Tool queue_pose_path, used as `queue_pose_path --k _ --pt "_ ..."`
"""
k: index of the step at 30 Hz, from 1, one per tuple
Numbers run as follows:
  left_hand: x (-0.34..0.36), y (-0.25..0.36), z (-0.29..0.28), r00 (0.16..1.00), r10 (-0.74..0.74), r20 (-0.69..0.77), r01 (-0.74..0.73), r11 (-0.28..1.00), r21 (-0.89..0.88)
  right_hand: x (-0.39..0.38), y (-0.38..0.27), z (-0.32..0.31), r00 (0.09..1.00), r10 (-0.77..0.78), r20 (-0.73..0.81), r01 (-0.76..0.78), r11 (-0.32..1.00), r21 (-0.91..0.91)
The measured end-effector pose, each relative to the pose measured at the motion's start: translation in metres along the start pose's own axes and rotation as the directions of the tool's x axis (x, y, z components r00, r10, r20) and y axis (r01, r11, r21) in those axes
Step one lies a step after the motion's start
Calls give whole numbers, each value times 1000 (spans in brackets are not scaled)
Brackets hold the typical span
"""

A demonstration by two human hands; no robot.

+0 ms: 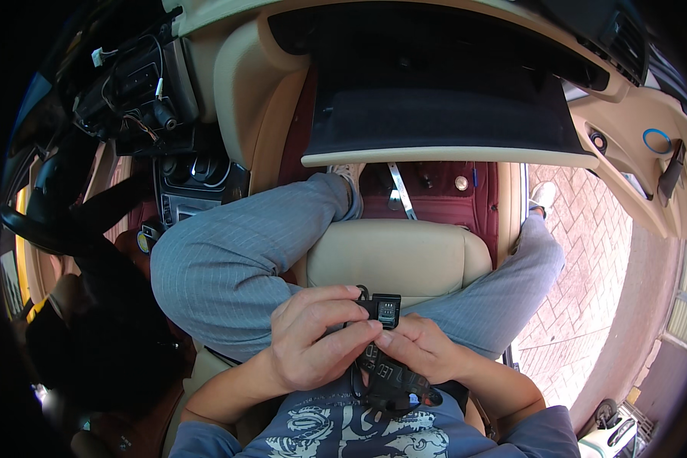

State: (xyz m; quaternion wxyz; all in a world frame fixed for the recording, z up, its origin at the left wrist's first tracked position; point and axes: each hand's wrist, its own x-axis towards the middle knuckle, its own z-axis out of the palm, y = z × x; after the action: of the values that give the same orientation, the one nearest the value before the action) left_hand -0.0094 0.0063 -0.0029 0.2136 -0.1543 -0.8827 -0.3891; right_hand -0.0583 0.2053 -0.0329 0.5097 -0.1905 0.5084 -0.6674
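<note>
Above my lap, both hands hold a small black box-shaped electronic device (pixel 387 311) with an open recess on its face and a metallic slot inside. My left hand (pixel 317 336) is closed on its left side, thumb and fingers pinching close to the recess. On the lower right, my right hand (pixel 420 347) grips the same device between thumb and bent fingers. A thin black cable (pixel 362 291) loops at the device's top left. Below the hands a black strap (pixel 393 374) with pale lettering hangs against my shirt, ending near a dark fitting (pixel 401 401) that is partly hidden.
I sit on a beige car seat (pixel 393 256). The glove box lid (pixel 450 156) hangs lowered ahead. A metal strip (pixel 401 191) and a round pale object (pixel 461 183) lie on the red floor mat. Loose wires (pixel 141 126) show in the dashboard opening. At right, the door (pixel 626 145) stands open over paving.
</note>
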Motion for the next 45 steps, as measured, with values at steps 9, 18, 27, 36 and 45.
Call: queue_pose_path --k 9,18,27,36,45 --pt "-2 -1 -2 1000 22 8 -22 1000 -7 1 7 3 995 -102 -14 99 987 -128" --pt "-3 0 -1 1000 30 -7 -30 999 -18 -1 -3 1 998 -28 49 27 1000 11" --pt "-1 0 1 1000 -3 -6 3 999 -34 -2 -9 -3 985 135 105 -158 954 254" --pt "-2 0 3 994 -105 -18 102 986 -130 -1 -11 -6 984 144 109 -165 962 216" --pt "3 -1 -4 874 -398 278 483 768 -421 -3 -13 -6 981 147 128 -174 956 235"
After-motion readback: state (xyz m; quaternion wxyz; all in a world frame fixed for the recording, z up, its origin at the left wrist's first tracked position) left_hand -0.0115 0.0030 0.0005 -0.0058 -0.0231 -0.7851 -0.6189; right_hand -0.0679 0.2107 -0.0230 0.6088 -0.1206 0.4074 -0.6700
